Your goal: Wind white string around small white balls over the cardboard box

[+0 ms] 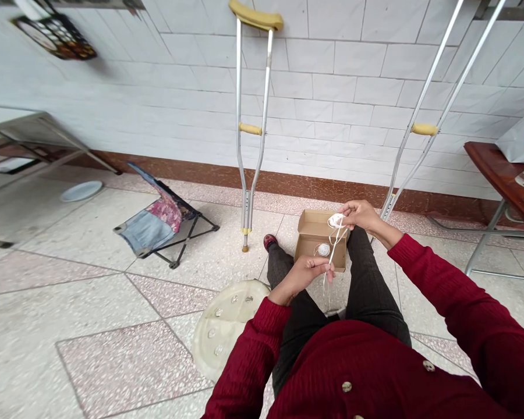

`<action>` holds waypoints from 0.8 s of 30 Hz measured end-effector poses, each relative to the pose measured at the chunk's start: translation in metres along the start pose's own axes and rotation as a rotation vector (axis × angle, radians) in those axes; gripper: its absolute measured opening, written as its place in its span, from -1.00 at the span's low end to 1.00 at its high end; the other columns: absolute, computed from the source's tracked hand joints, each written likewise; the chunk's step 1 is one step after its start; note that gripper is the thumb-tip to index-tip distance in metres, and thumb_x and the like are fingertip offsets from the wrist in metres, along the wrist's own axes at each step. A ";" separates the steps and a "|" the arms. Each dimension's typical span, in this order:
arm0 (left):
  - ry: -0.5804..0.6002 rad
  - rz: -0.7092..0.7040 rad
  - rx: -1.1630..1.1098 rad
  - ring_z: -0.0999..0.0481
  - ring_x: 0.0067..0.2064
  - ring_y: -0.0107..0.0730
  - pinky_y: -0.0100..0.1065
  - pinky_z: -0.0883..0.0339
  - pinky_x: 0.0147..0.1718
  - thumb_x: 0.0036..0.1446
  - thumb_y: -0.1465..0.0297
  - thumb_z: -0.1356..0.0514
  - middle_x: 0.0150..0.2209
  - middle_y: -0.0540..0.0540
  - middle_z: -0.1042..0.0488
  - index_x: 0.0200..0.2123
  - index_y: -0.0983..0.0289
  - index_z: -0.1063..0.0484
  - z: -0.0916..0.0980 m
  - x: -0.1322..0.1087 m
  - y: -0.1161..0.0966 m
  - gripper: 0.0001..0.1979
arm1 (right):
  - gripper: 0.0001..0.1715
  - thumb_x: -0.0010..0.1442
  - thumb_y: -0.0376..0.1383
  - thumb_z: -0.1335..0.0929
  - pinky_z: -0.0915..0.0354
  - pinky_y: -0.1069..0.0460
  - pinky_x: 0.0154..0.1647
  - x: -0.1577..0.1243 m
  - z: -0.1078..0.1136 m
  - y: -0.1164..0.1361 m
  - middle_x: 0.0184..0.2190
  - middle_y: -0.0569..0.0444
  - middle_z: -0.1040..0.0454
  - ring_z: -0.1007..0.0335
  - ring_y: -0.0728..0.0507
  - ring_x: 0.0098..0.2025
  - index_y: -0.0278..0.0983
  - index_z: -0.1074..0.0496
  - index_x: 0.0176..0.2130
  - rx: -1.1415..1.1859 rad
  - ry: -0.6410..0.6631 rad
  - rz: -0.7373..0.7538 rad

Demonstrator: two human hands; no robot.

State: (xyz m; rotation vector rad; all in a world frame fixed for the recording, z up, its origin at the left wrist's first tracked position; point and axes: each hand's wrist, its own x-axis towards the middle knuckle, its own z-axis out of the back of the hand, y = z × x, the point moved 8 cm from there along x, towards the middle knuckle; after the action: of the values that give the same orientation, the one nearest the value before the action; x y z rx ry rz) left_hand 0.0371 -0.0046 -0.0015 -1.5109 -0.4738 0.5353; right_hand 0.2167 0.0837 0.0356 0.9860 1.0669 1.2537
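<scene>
At the far left, a metal-framed table [21, 131] stands near the white tiled wall [157, 75], and a pale blue plate [82, 191] lies on the speckled terrazzo floor [70, 331]. Next comes a low folding chair [166, 215] with a patchwork fabric seat, tilted on its black frame. An aluminium crutch [250, 87] stands upright against the wall, and a round cream plastic stool top [225, 326] pierced with small holes lies beside the person's knee. The left hand [303, 273], coming from a dark red knit sleeve [262, 343], has its fingers [321, 269] pinched on a thin white cord [331, 253], with a loose end hanging below. Above, the right hand [362, 214] has its fingers [347, 209] closed around a small white bundle [336, 220] joined to that cord. A round white piece [324, 249] sits at the open cardboard box [308, 247] over the person's legs. The cord and bundle look light, soft and prone to tangling, so a pinch close to the bundle would likely control them best. Further right are a second crutch [423, 129], a reddish-brown table [498, 174], and a white bag [517, 142] with an orange mark.
</scene>
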 end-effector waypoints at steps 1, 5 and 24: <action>-0.010 0.007 0.048 -0.52 -0.26 -0.31 -0.30 -0.30 -0.11 0.24 0.20 -0.11 -0.45 0.09 -0.55 -0.39 0.34 -0.53 0.002 0.000 0.010 -0.65 | -0.60 -0.27 -0.35 -0.54 -0.24 0.12 -0.64 -0.003 -0.007 -0.008 -0.55 0.08 -0.49 -0.32 0.01 -0.62 -0.37 -0.52 -0.33 0.095 0.073 -0.094; -0.093 0.008 0.282 -0.49 -0.32 -0.38 -0.39 -0.28 -0.21 0.27 0.25 -0.06 -0.45 0.05 -0.54 -0.48 0.32 -0.50 0.014 0.010 0.034 -0.62 | -0.61 -0.27 -0.38 -0.56 -0.26 0.20 -0.64 -0.029 -0.036 -0.026 -0.52 0.03 -0.53 -0.35 0.06 -0.60 -0.42 -0.55 -0.34 0.320 0.293 -0.320; -0.233 -0.271 1.134 -0.49 -0.32 -0.34 -0.19 -0.19 0.05 0.22 0.51 -0.05 -0.40 0.07 -0.55 -0.42 0.28 -0.50 0.037 0.045 -0.031 -0.75 | -0.66 -0.22 -0.35 -0.56 -0.26 0.21 -0.64 -0.091 -0.073 -0.064 -0.56 0.07 -0.52 -0.35 0.07 -0.62 -0.41 -0.52 -0.37 0.398 0.476 -0.459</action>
State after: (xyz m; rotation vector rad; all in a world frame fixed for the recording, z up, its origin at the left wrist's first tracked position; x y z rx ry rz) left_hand 0.0517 0.0524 0.0283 -0.2961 -0.4240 0.6102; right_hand 0.1591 -0.0123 -0.0369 0.6759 1.8506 0.9244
